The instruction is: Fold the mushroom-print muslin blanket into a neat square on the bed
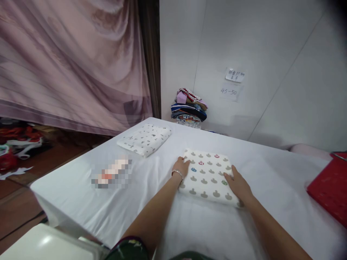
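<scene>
A folded white cloth (207,175) with rows of grey mushroom-like prints and a few red, blue and green ones lies flat on the white-covered table (273,187). My left hand (181,168), with a bracelet at the wrist, holds its left edge. On the opposite edge, my right hand (240,183) grips the cloth with its fingertips on top; whatever part of either hand is under the fabric is hidden. Farther back and to the left rests a second folded white cloth (148,139) with small dark prints, apart from both hands.
A pixelated object (112,172) lies on the table's left part. Stacked fabrics (189,106) stand by the wall behind the table. Something red (329,186) is at the right edge. A pale stool-like surface (46,245) sits lower left, and a pink curtain (81,61) hangs behind.
</scene>
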The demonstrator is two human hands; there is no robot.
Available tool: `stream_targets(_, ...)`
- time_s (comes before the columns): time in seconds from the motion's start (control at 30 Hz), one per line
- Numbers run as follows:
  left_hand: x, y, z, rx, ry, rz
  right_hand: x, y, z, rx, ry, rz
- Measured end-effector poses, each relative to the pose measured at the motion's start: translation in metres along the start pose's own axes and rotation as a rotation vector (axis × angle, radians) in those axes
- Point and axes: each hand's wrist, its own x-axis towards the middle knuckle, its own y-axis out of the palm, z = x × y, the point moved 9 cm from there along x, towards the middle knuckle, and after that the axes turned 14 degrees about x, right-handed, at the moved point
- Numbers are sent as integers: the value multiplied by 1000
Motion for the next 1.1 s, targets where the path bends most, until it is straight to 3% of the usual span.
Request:
stream_targets(0.13,-1,0,0,12,7,2,-4,-6,9,-101,-30,-14)
stream_targets(0.27,1,0,-3,33,22,1,-11,-11,60,-273,-245,-68)
stream_targets(0.37,3,-1,-5,56,24,4,-12,3,98,-271,-407,11)
stream_targets(0.43,3,-2,-6,75,21,8,-6,19,108,-259,-431,94)
stream_targets(0.57,2,-3,-6,112,14,12,8,49,92,-260,-330,251)
stream_targets(0.73,1,-9,-10,158,34,17,11,56,81,-257,-324,256)
stream_targets(0.87,-4,-22,-34,208,117,-50,10,55,82,-252,-333,236)
stream_targets(0.93,-8,-23,-58,254,264,-116,11,56,82,-262,-335,223)
stream_targets(1.03,-11,-2,-80,371,453,-95,11,57,81,-267,-343,212)
stream_targets(1.1,-5,15,-75,425,439,-29,9,56,81,-261,-346,215)
